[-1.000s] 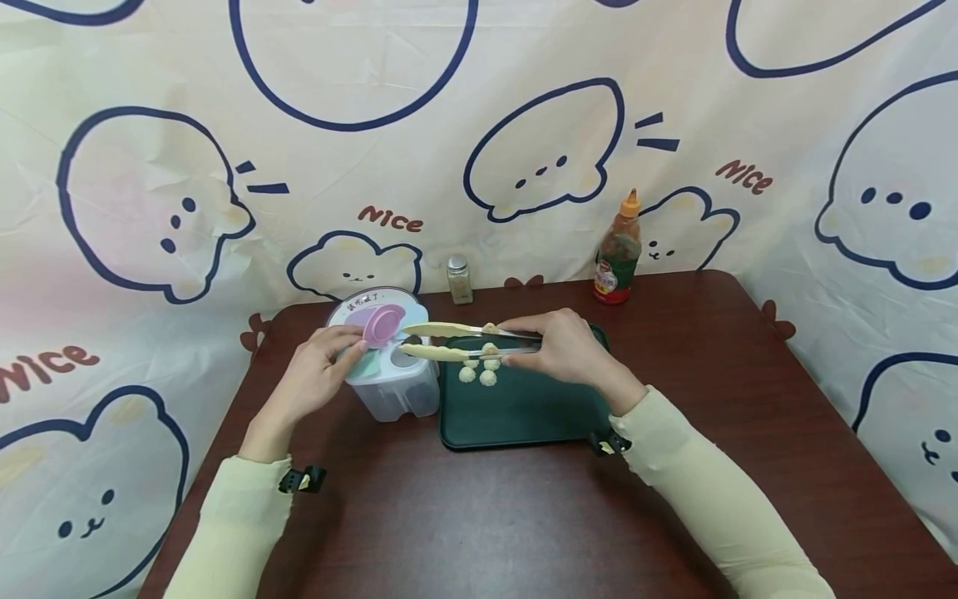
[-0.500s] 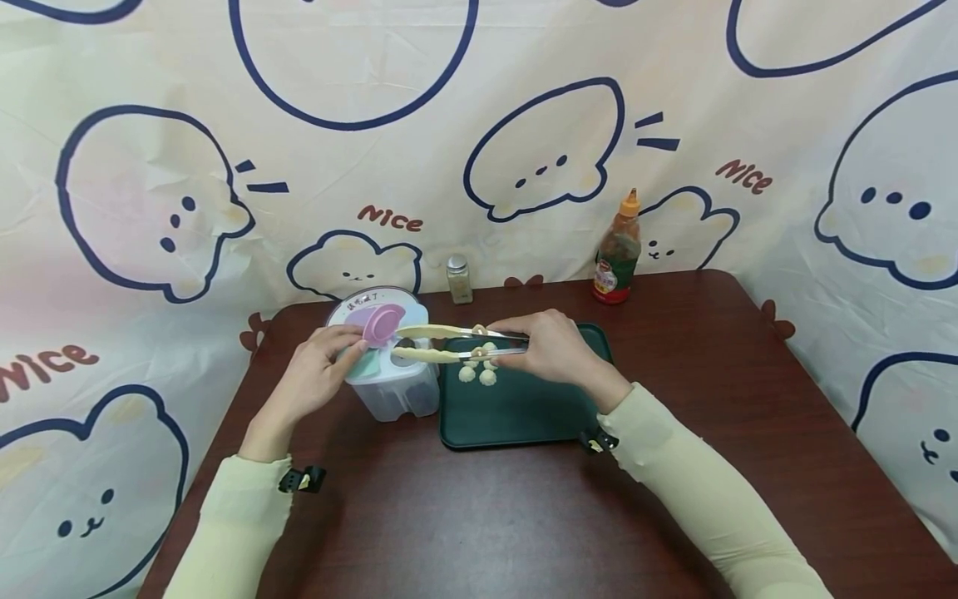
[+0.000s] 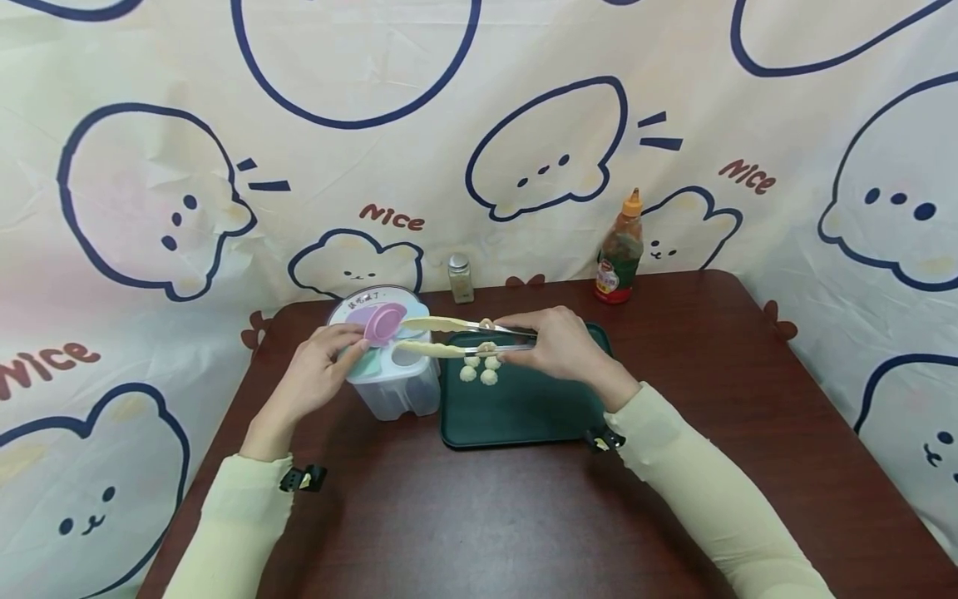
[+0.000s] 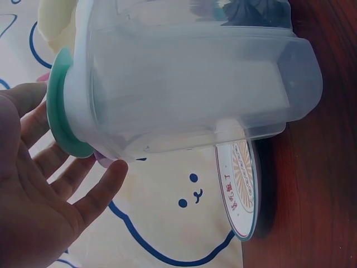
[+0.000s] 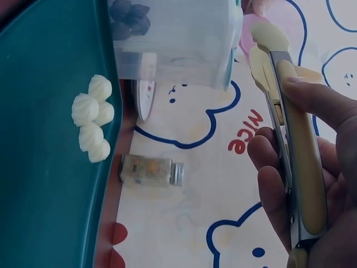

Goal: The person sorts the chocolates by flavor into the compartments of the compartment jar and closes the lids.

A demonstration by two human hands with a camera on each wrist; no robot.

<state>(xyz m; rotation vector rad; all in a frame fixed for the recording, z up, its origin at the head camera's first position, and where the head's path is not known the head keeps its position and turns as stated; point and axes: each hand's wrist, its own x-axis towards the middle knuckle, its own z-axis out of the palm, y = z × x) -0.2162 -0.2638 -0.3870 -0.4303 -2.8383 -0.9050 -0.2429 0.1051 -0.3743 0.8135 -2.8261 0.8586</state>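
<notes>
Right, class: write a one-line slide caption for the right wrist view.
Right hand grips cream tongs near a clear container; pale dumplings sit on a green tray.

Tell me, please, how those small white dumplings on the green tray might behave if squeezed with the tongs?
The dumplings look small and rounded, so they may roll on the smooth tray. Their pleated surface suggests softness; the tongs could deform them.

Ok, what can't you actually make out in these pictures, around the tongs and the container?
- Tongs tips: in the head view too small to tell whether they grip anything; in the right wrist view nothing shows between them.
- Clear container: its contents are blurred by frosted plastic in the left wrist view.
- Left hand: its fingertips are hidden behind the pink flap in the head view.
- Sauce bottle label: too small to read.
</notes>
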